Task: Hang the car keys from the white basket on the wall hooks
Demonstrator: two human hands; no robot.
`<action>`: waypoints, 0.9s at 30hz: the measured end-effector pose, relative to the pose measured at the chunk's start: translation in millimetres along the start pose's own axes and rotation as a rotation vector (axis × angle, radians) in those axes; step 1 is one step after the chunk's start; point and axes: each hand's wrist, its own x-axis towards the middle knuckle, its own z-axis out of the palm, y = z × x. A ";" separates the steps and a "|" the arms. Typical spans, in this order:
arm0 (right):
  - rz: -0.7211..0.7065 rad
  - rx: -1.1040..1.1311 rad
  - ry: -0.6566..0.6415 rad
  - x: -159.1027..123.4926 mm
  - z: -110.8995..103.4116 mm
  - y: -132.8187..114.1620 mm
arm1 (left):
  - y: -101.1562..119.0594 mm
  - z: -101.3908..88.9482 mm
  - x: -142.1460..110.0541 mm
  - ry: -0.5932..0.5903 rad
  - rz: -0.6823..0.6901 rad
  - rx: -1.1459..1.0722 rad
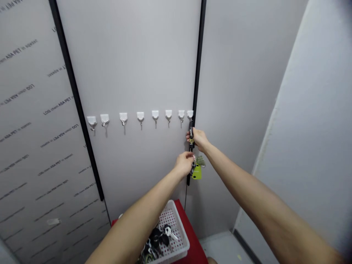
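A row of several white adhesive hooks (140, 116) runs across the grey wall panel. From the rightmost hook (190, 114) hangs a black lanyard strap (191, 136). My right hand (199, 139) is closed on that strap just under the hook. Lower down, my left hand (184, 164) is closed on the bunch at the strap's end, where keys and a yellow-green tag (197, 172) dangle. The other hooks carry nothing.
A white perforated basket (178, 231) with several keys and black fobs sits on a red surface (195, 245) below my arms. Black vertical strips divide the wall panels. A pale wall closes in on the right.
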 end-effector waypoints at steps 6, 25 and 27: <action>-0.209 -0.264 0.117 -16.1 -8.3 35.5 | -44.7 -41.2 -39.1 -0.045 -0.112 -0.010; -0.348 -1.113 -1.088 -163.9 49.2 182.6 | -182.8 -106.9 -158.0 -0.043 -0.108 0.745; -0.311 -0.972 -1.071 -159.1 45.2 179.4 | -182.8 -108.2 -157.7 -0.026 -0.105 0.714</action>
